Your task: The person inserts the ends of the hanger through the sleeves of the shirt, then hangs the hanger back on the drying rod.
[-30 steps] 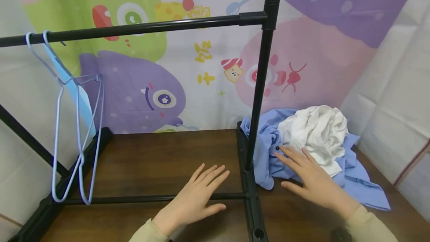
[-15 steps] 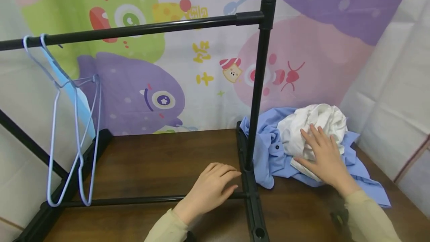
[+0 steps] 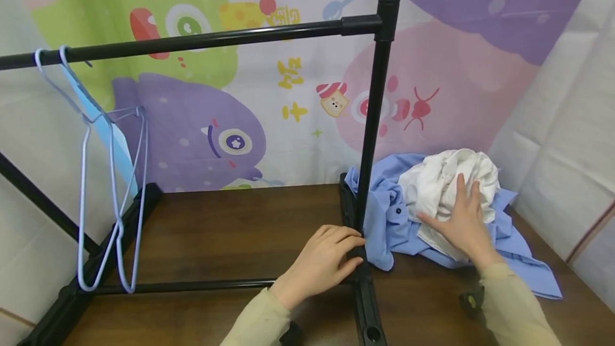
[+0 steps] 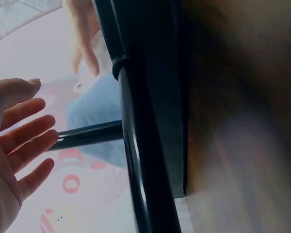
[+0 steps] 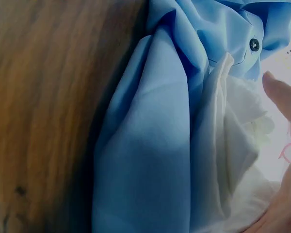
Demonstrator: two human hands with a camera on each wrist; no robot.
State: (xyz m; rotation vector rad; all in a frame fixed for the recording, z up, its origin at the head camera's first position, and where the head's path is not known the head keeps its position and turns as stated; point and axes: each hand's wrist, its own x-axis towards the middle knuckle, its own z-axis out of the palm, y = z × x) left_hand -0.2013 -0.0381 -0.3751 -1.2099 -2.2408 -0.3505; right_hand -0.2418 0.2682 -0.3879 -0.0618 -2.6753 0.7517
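My right hand (image 3: 465, 228) is spread over a crumpled white garment (image 3: 425, 186), thumb and fingers extended. That garment lies on a light blue garment (image 3: 384, 223) with a dark button, bunched up right of the black clothes rack (image 3: 376, 105). In the right wrist view, the blue cloth (image 5: 145, 145) fills the middle, and the thumb (image 5: 281, 97) points in from the right edge. My left hand (image 3: 324, 260), fingers loosely bent, is at the foot of the rack's right upright. In the left wrist view, its relaxed fingers (image 4: 34, 133) hold nothing.
Two pale blue hangers (image 3: 113, 202) hang from the left end of the rack's top rail (image 3: 216, 39). A low crossbar (image 3: 202, 285) spans the base above the brown wooden table (image 3: 240, 223). A cartoon-printed curtain (image 3: 298, 148) stands behind, with a pale wall (image 3: 552, 148) at right.
My right hand has moved rightward and up from the blue garment's edge to over the white garment. My left hand has moved right to the upright, its fingers bending from straight.
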